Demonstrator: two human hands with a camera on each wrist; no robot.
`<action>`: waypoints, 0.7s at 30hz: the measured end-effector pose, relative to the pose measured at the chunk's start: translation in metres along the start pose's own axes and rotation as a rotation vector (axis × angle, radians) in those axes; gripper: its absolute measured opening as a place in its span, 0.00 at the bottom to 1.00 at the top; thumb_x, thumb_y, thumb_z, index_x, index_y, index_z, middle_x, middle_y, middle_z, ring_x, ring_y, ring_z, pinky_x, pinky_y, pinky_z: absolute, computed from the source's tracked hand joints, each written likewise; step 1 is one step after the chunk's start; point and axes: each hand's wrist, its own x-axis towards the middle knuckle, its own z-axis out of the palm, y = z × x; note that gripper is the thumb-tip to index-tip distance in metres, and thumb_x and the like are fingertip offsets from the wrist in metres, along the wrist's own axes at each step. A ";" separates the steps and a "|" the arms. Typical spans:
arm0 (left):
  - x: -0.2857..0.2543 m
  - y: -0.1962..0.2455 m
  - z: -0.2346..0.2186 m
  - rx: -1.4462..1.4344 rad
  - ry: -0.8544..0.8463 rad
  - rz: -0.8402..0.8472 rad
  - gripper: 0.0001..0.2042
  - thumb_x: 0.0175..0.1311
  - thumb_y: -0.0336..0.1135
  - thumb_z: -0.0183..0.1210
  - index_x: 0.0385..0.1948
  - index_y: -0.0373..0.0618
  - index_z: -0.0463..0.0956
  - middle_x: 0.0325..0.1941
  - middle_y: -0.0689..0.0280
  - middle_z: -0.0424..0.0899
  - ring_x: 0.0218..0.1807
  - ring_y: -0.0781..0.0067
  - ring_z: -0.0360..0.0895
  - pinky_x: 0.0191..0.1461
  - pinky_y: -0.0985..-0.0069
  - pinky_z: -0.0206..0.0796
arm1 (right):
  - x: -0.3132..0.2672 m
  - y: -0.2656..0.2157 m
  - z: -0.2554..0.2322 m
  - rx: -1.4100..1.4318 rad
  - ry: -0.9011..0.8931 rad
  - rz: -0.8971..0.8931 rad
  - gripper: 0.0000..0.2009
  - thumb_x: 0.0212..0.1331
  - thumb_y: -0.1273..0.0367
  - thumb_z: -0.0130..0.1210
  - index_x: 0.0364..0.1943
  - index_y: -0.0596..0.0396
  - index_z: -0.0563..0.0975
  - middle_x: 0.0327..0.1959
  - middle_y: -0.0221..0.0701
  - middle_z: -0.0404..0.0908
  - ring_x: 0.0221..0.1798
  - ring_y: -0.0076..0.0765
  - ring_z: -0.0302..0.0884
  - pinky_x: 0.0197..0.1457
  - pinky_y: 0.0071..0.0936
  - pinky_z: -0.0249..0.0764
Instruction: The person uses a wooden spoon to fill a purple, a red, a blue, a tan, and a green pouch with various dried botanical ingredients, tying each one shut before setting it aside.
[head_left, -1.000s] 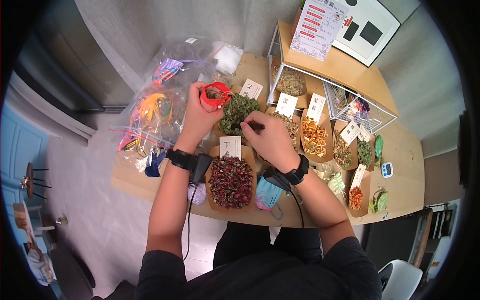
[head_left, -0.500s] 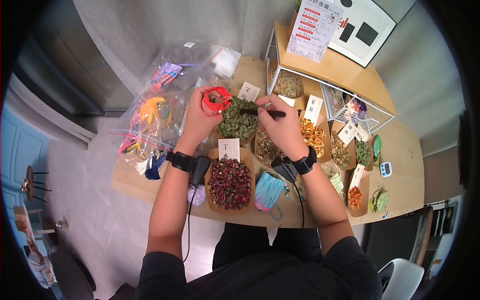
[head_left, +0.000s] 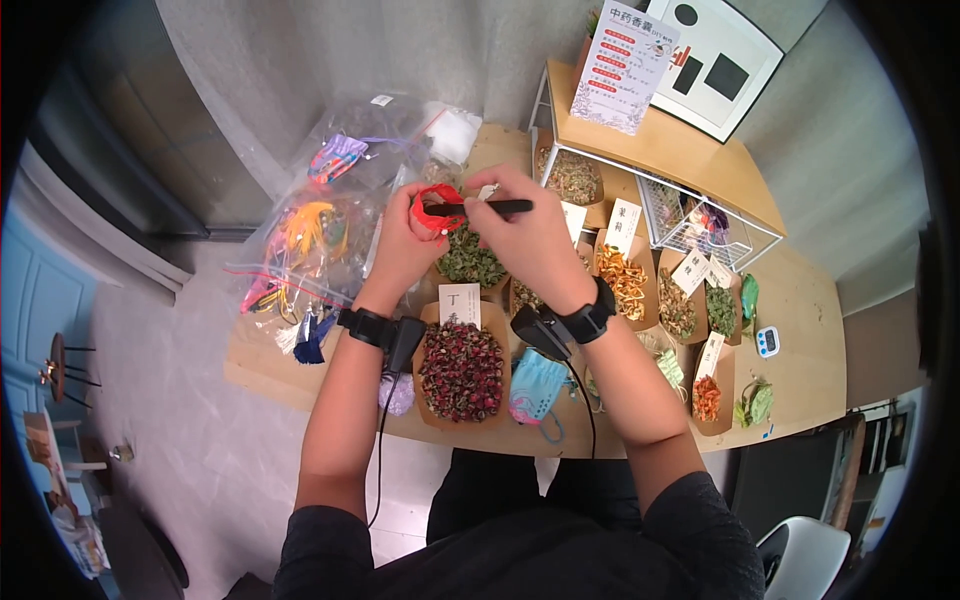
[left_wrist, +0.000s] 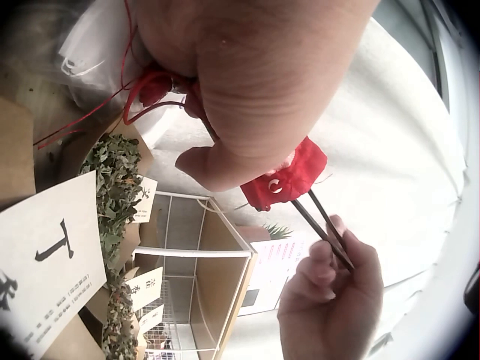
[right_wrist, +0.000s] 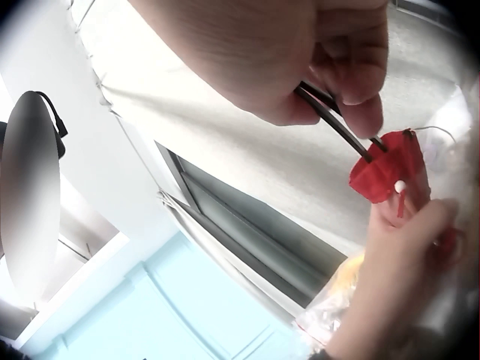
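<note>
My left hand (head_left: 396, 245) holds a small red drawstring pouch (left_wrist: 300, 174) with its mouth spread wide, fingers wrapped around the cloth. Red cords and a white bead hang at the pouch. In my right hand (head_left: 540, 240), thumb and fingers pinch dark tweezers (right_wrist: 341, 129). Both tweezer tips go into the pouch mouth, so their ends are hidden inside. Just below the hands lies a paper tray of dried green leaves (head_left: 472, 262), partly covered by the right hand. Nearer the body, a tray holds dried rosebuds (head_left: 462, 375) behind a white card (head_left: 460, 304).
Clear plastic bags (head_left: 320, 225) with tassels and pouches cover the left side. Trays of orange dried flowers (head_left: 622, 280) and other herbs stand to the right, below a wooden shelf (head_left: 660, 140). A blue pouch (head_left: 537, 385) and a timer (head_left: 767, 342) lie on the table.
My right hand first reached into the green leaves with the tweezers, then lifted and moved left to the pouch mouth. The left hand kept holding the pouch in nearly the same spot.
</note>
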 end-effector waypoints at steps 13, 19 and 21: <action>0.000 -0.002 0.000 -0.215 -0.022 -0.049 0.30 0.50 0.18 0.64 0.57 0.42 0.64 0.53 0.65 0.78 0.55 0.76 0.77 0.59 0.75 0.70 | -0.008 0.033 -0.062 -0.168 0.075 0.310 0.09 0.61 0.69 0.58 0.33 0.63 0.81 0.21 0.32 0.82 0.22 0.24 0.79 0.28 0.24 0.73; 0.001 -0.004 0.000 -0.117 -0.022 -0.042 0.30 0.50 0.18 0.65 0.57 0.42 0.65 0.53 0.65 0.79 0.55 0.76 0.77 0.59 0.76 0.70 | -0.012 0.048 -0.062 -0.266 0.046 0.339 0.11 0.60 0.67 0.59 0.33 0.63 0.82 0.22 0.36 0.84 0.22 0.28 0.81 0.29 0.27 0.75; 0.000 -0.001 0.000 -0.137 -0.018 -0.050 0.30 0.50 0.18 0.65 0.57 0.42 0.65 0.53 0.65 0.79 0.55 0.76 0.77 0.59 0.76 0.70 | -0.012 0.064 -0.059 -0.310 0.038 0.281 0.11 0.59 0.66 0.60 0.33 0.63 0.82 0.22 0.37 0.84 0.22 0.29 0.81 0.30 0.28 0.75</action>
